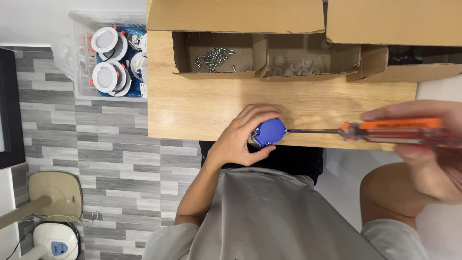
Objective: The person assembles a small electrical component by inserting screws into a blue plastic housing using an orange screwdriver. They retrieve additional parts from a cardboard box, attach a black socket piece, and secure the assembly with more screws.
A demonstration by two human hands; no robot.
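My left hand [239, 138] grips a small round blue part [270, 132] at the near edge of the wooden table [207, 108]. My right hand [426, 149] holds a screwdriver with an orange handle [392, 131]. Its dark shaft points left, and the tip touches the right side of the blue part.
Open cardboard boxes stand at the back of the table: one with several loose screws [214, 57], one with small white round parts [293, 65], another [409, 60] at the right. A clear plastic bin [86, 53] of white round lamp fittings sits on the floor, left. A fan base [53, 195] lies lower left.
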